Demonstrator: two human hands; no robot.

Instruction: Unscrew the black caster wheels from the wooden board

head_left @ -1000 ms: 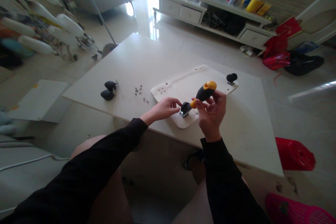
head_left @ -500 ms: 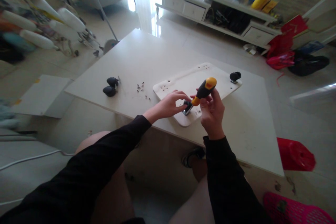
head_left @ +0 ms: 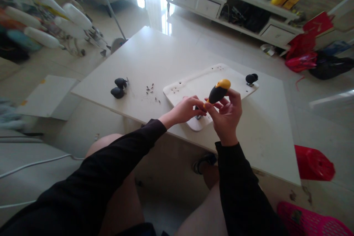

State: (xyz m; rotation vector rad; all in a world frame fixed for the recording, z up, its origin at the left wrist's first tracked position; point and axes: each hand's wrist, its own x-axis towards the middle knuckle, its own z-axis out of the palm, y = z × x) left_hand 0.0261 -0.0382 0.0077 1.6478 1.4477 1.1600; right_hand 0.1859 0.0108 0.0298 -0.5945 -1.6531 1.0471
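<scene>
A white board (head_left: 190, 88) with small holes lies on the white table (head_left: 265, 129). My right hand (head_left: 228, 116) grips a screwdriver (head_left: 218, 92) with a yellow and black handle, tilted with its lower end over the board's near corner. At that corner my left hand (head_left: 186, 110) is closed around a black caster wheel (head_left: 197, 113), its fingertips close to the screwdriver's lower end. The fingers hide most of this caster and the screwdriver's tip. Another caster (head_left: 251, 78) stands on the board's far right corner.
Two loose black casters (head_left: 118, 87) lie on the table's left side. Several small screws (head_left: 150, 89) are scattered between them and the board. A red bin (head_left: 313, 163) and a pink basket (head_left: 309, 221) stand on the floor at right. A white cabinet (head_left: 204, 5) is behind.
My left fingers have closed in toward the screwdriver's lower end and the caster. My right hand has shifted its hold on the screwdriver, with the fingers more spread. The view has moved slightly.
</scene>
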